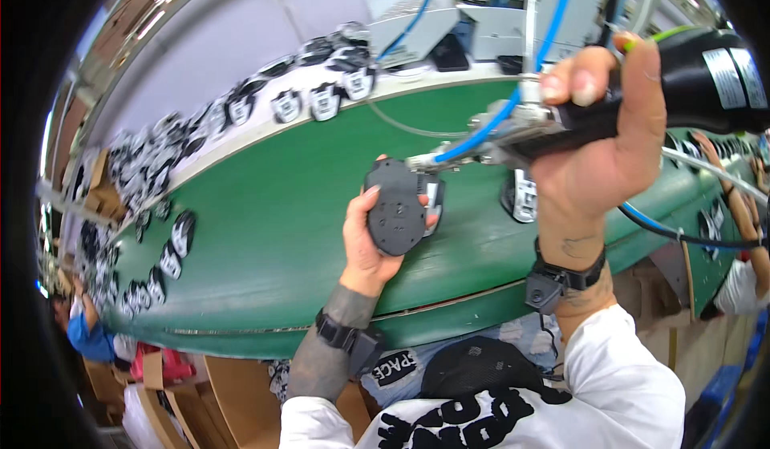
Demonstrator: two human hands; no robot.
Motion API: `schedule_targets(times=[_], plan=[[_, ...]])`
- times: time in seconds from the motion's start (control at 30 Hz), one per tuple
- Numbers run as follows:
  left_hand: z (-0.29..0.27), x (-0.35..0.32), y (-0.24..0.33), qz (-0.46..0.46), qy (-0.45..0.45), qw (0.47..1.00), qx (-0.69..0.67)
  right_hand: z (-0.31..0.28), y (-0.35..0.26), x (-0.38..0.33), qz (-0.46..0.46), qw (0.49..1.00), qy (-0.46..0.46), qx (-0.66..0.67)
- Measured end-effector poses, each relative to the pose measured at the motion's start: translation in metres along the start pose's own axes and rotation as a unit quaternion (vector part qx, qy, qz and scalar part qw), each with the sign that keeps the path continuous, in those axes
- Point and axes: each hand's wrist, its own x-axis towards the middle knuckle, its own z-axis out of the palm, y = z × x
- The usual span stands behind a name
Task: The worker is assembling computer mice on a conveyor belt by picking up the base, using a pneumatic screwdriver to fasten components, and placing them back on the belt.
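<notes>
My left hand (370, 236) is wrapped round a dark grey oval plastic housing (395, 208), its flat face with small screw holes toward me. A black-and-white part of it shows at its right side, past my fingertips. My right hand (597, 120) grips a black power screwdriver (698, 88) held nearly level, with a metal head and a blue hose (489, 131). The metal tip (419, 162) reaches the upper right edge of the housing; I cannot tell whether it touches. Another black-and-white housing (521, 196) lies on the green belt behind my right wrist.
The green conveyor belt (281, 264) runs across in front of me. Several similar housings (325, 102) line the far white ledge, with more piled at left. Hoses hang at upper right. Cardboard boxes (241, 393) stand below the belt; other people work at both ends.
</notes>
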Motion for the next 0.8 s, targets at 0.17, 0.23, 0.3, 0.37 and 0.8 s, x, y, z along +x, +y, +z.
schedule_targets(times=[0.17, 0.23, 0.3, 0.37, 0.8], plan=[[0.013, -0.008, -0.014, -0.023, -0.016, 1.0, 0.013, -0.008, -0.003, -0.004, -0.012, 1.0, -0.002, -0.014], [0.015, -0.011, -0.015, -0.024, -0.02, 0.999, 0.017, -0.001, -0.004, -0.007, -0.039, 0.999, 0.004, -0.023], [0.012, -0.013, -0.014, -0.03, -0.024, 0.999, 0.022, 0.01, -0.011, -0.009, -0.02, 1.0, -0.019, 0.014], [0.013, -0.014, -0.014, -0.036, -0.031, 0.999, 0.026, 0.011, -0.011, -0.009, -0.014, 1.0, -0.013, 0.019], [0.005, -0.008, -0.011, 0.001, 0.02, 0.999, 0.036, -0.003, -0.009, -0.001, -0.023, 0.997, -0.025, -0.065]])
